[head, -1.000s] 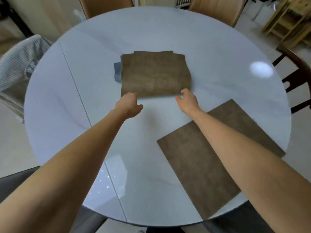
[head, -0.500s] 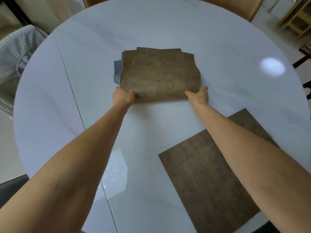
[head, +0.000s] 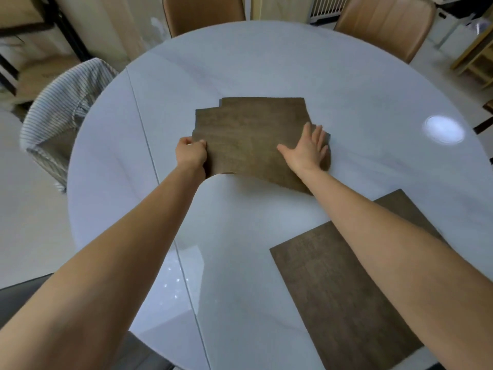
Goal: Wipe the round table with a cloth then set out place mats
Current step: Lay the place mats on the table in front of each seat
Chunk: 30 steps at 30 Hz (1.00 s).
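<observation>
A stack of brown place mats [head: 248, 134] lies at the middle of the round white table [head: 293, 65]. My left hand [head: 192, 154] grips the near left corner of the top mat, whose near edge is lifted and curved. My right hand [head: 309, 149] lies flat with straight fingers on the right side of the stack. A sliver of grey-blue cloth [head: 328, 135] peeks out beside the right fingertips. One single brown mat [head: 344, 287] lies flat at the near right edge of the table, partly under my right forearm.
Two tan chairs [head: 205, 12] [head: 386, 22] stand at the far side. A chair draped with striped fabric [head: 61, 110] is at the left. A wooden shelf [head: 477, 54] stands at the far right. A seam [head: 160, 188] runs across the tabletop's left part.
My left hand closed on the top mat's left corner and raised its near edge. My right hand moved from the near edge onto the stack's right side and flattened. The stack shifted over the cloth.
</observation>
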Motion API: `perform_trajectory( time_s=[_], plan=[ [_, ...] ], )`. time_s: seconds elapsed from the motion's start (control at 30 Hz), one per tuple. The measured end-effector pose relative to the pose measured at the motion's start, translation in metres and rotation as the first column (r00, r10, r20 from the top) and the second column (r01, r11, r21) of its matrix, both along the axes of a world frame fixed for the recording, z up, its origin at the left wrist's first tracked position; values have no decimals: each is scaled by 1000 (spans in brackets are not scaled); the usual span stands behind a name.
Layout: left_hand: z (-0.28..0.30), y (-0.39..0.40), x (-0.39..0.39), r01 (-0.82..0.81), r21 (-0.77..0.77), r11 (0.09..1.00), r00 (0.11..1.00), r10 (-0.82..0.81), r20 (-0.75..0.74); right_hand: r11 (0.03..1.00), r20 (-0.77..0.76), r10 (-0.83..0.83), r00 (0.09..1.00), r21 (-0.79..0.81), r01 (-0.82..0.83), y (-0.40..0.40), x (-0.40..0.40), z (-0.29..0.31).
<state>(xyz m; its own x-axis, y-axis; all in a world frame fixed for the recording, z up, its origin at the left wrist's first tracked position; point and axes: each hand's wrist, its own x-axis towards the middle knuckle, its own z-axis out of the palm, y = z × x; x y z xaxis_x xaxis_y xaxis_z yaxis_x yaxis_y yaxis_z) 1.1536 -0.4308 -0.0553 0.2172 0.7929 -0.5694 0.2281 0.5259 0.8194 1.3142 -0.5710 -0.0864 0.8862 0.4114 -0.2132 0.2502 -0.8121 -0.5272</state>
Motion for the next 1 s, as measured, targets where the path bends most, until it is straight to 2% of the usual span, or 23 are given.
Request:
perform_trajectory(
  time_s=[0.07, 0.13, 0.2, 0.3, 0.37, 0.43, 0.5, 0.57, 0.63, 0.67, 0.73, 0.77, 0.8, 0.83, 0.9, 0.97, 1.0],
  plan=[
    [7, 1, -13, -75, 20, 997, 995, 74, 65, 992, -46, 121, 992, 30, -120, 15, -38, -2],
    [8, 2, -25, -141, 27, 990, 987, 138, 80, 981, -79, 168, 983, 112, -159, 28, -68, -1],
    [5, 11, -53, -216, 27, 976, 972, 212, 99, 965, -62, 212, 975, 173, -199, 41, -104, 3],
    [-8, 21, -97, -295, -21, 955, 944, 295, 146, 928, 46, 318, 947, 189, -321, 48, -152, 8],
    [-17, 22, -127, -318, -53, 947, 932, 322, 167, 854, 73, 478, 875, 194, -483, 43, -188, 8],
    [-26, 19, -153, -321, -76, 944, 932, 329, 153, 718, 46, 688, 724, 103, -688, 39, -221, 4],
    [-28, 7, -176, -235, -168, 957, 950, 263, 170, 610, 10, 791, 612, -105, -786, 37, -249, -4],
    [-26, -4, -207, -32, -288, 957, 964, 106, 245, 660, 42, 743, 668, -211, -721, 33, -280, -13],
    [-22, -5, -245, 238, -317, 918, 958, -169, 230, 731, 142, 672, 727, -289, -619, 30, -314, -19],
    [-21, -2, -258, 375, -288, 881, 925, -333, 184, 746, 216, 653, 726, -345, -569, 28, -322, -20],
    [-24, 10, -285, 608, -185, 772, 785, -619, -2, 772, 302, 615, 728, -417, -479, 24, -342, -24],
    [-28, 16, -294, 702, -89, 707, 689, -705, -167, 777, 310, 604, 734, -436, -455, 21, -347, -26],
    [-35, 24, -302, 797, 17, 604, 564, -733, -379, 786, 306, 585, 751, -444, -431, 18, -354, -28],
    [-41, 31, -310, 883, 91, 461, 422, -693, -584, 805, 287, 550, 784, -432, -406, 16, -361, -32],
    [-54, 41, -319, 973, 126, 196, 217, -565, -796, 863, 212, 457, 864, -340, -374, 14, -371, -38],
    [-62, 49, -317, 988, 154, -17, 132, -433, -892, 912, 185, 378, 907, -243, -330, 18, -374, -41],
    [-64, 53, -313, 986, 141, -86, 98, -379, -920, 925, 176, 356, 918, -203, -320, 21, -374, -40]
  ],
)
